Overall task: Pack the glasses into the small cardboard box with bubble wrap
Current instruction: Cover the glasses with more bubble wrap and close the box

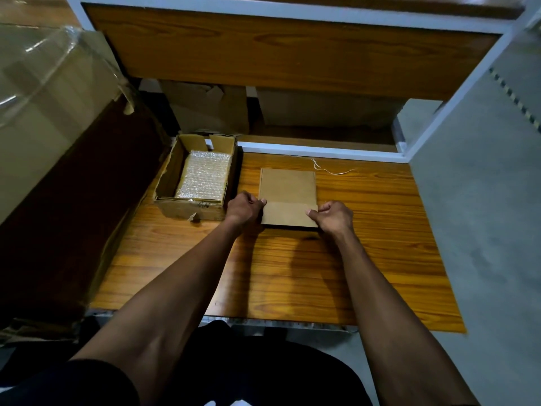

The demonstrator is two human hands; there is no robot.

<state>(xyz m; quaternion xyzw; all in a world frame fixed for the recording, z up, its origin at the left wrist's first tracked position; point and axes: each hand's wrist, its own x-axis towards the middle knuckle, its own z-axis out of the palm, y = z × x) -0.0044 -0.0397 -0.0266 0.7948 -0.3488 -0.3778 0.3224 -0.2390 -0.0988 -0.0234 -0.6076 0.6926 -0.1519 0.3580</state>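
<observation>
Both hands, left hand and right hand, pinch the flat cardboard box beside an open carton of bubble wrap.

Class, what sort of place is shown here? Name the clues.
Probably a small packing or storeroom workstation: a wooden table, an open carton holding bubble-wrap pouches, more cardboard boxes stored beneath a shelf.

Wooden table w/ a pale frame is carrying everything. Flat small cardboard box is lying approx mid-table. Open worn carton is sitting at the far left corner, just beside it, w/ bubble wrap lying inside. Thin pale string is lying near the far edge, right of the flat box.
</observation>
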